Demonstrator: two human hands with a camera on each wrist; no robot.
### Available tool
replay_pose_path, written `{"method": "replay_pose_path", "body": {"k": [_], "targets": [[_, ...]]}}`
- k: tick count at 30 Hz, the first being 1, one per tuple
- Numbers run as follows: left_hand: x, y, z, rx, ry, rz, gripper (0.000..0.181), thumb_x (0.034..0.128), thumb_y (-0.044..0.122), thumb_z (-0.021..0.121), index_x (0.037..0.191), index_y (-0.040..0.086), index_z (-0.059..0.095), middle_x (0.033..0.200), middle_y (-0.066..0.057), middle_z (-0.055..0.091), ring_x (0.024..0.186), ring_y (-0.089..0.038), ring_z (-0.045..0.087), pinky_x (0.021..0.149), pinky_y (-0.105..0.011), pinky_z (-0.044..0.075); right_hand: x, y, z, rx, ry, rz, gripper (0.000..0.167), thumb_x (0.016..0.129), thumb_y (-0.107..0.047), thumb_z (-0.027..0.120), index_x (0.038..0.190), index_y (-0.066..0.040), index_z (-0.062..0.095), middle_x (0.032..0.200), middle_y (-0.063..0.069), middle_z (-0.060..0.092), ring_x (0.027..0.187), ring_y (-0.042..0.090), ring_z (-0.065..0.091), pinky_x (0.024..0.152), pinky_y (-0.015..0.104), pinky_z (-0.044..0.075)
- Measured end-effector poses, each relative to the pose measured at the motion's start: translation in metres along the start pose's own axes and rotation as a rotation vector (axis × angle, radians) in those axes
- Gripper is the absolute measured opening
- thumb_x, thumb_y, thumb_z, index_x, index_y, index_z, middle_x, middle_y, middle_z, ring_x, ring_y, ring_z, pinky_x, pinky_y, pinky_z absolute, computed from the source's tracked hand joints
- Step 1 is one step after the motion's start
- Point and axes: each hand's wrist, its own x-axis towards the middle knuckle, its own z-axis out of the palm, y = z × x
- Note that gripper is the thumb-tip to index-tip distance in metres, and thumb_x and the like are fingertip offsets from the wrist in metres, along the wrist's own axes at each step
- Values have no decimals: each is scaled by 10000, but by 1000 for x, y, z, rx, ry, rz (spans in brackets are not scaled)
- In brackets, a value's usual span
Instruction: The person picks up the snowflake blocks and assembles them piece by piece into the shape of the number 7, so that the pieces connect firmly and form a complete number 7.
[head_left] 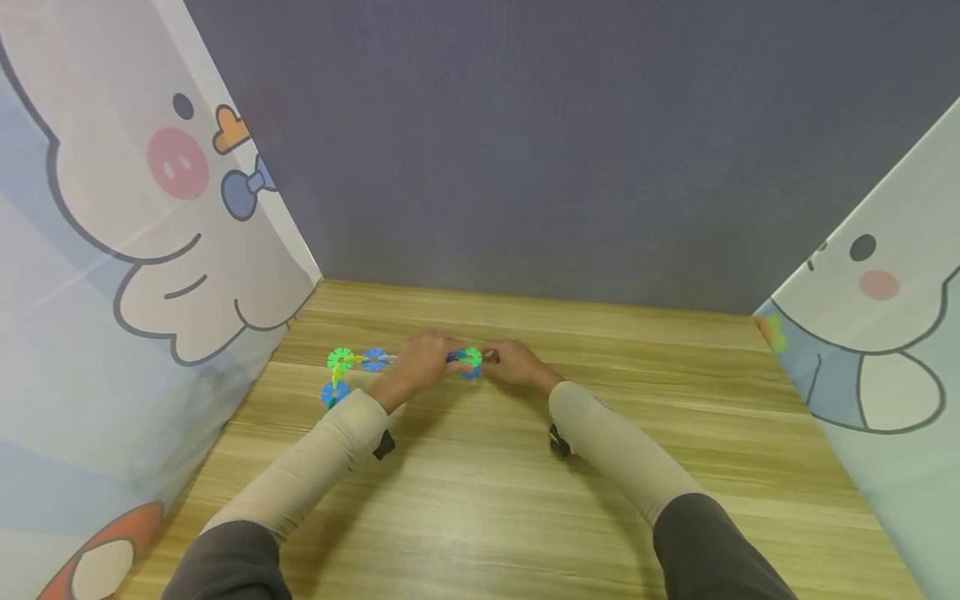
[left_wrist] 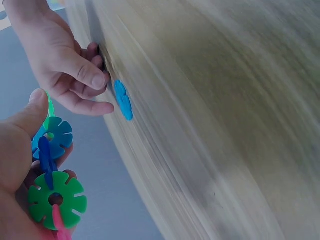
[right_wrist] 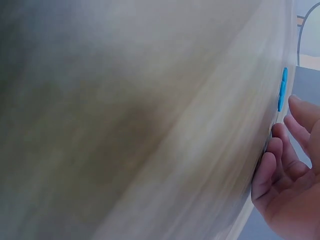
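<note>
My left hand (head_left: pixel 426 358) grips a chain of notched plastic snowflake discs. In the left wrist view its thumb and fingers hold linked pieces: a light blue disc (left_wrist: pixel 61 134), a dark blue disc (left_wrist: pixel 45 152), a green disc (left_wrist: pixel 74 192) and a pink one (left_wrist: pixel 58 220). A single blue disc (left_wrist: pixel 122 100) lies flat on the table. Close beside it is my right hand (head_left: pixel 517 364), fingers loosely bent and thumb apart from the index finger. The right wrist view shows a small gap between these fingertips (right_wrist: pixel 295 102) and the blue disc (right_wrist: pixel 282 90).
Left of my left hand the chain runs along the wooden table (head_left: pixel 480 500) to a green disc (head_left: pixel 332 361), then bends toward me through a blue disc (head_left: pixel 327 392). A grey panel (head_left: pixel 525 150) stands behind; cartoon-printed sheets (head_left: pixel 82 250) flank both sides.
</note>
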Motion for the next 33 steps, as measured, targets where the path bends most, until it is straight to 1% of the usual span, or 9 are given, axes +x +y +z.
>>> {"method": "replay_pose_path", "body": {"k": [3, 6, 12, 17, 21, 26, 29, 33], "targets": [[-1, -2, -2, -14, 2, -17, 496, 893, 473, 728, 1247, 124, 736, 1243, -90, 739, 1113, -318, 715, 865, -443, 632, 0, -1, 0, 1, -3, 1, 353, 977, -255, 706, 1282, -82, 670, 794, 6, 676, 653, 88, 555, 659, 224, 515], [-2, -5, -3, -21, -10, -43, 479, 899, 454, 730, 1248, 125, 735, 1240, -109, 737, 1106, -328, 716, 888, -449, 625, 1, -1, 1, -1, 1, -1, 327, 968, -218, 710, 1262, -80, 676, 768, 1, 645, 642, 98, 533, 665, 235, 506], [-4, -12, -2, -7, -20, -76, 504, 895, 462, 731, 1265, 119, 724, 1217, -112, 745, 1082, -330, 721, 871, -448, 628, 3, -1, 3, -10, 5, 6, 323, 957, -201, 714, 1255, -81, 683, 866, 8, 681, 735, 102, 582, 739, 256, 540], [-6, -17, -3, -13, -38, -117, 550, 903, 506, 698, 1291, 117, 708, 1259, -122, 726, 1107, -348, 708, 847, -457, 631, 4, -3, 3, -14, 10, -8, 321, 964, -207, 702, 1252, -65, 687, 895, 33, 703, 752, 118, 595, 746, 274, 552], [-7, -19, -4, 15, -48, -123, 572, 903, 524, 685, 1307, 120, 700, 1270, -127, 721, 1100, -349, 711, 794, -452, 642, 5, -6, 4, -31, -3, -8, 356, 960, -233, 715, 1273, -67, 685, 910, 22, 710, 763, 103, 596, 759, 272, 562], [-6, -20, -3, 32, -47, -129, 564, 901, 521, 691, 1308, 130, 701, 1269, -121, 722, 1109, -358, 706, 791, -464, 642, 5, -9, 4, -66, -18, -4, 400, 947, -252, 737, 1307, -89, 681, 860, -3, 673, 734, 100, 550, 757, 269, 539], [-5, -19, -3, 34, -47, -137, 566, 898, 531, 690, 1308, 142, 703, 1272, -112, 722, 1102, -358, 707, 757, -462, 644, 4, -10, 4, -67, -20, -6, 381, 950, -242, 738, 1298, -96, 689, 822, -2, 649, 707, 112, 527, 731, 272, 522], [-5, -19, -3, 44, -44, -140, 579, 891, 557, 676, 1307, 155, 704, 1278, -102, 721, 1098, -366, 706, 710, -451, 645, 4, -11, 5, -56, -4, 11, 333, 939, -229, 751, 1244, -102, 711, 835, -11, 651, 720, 112, 537, 715, 266, 515]]}}
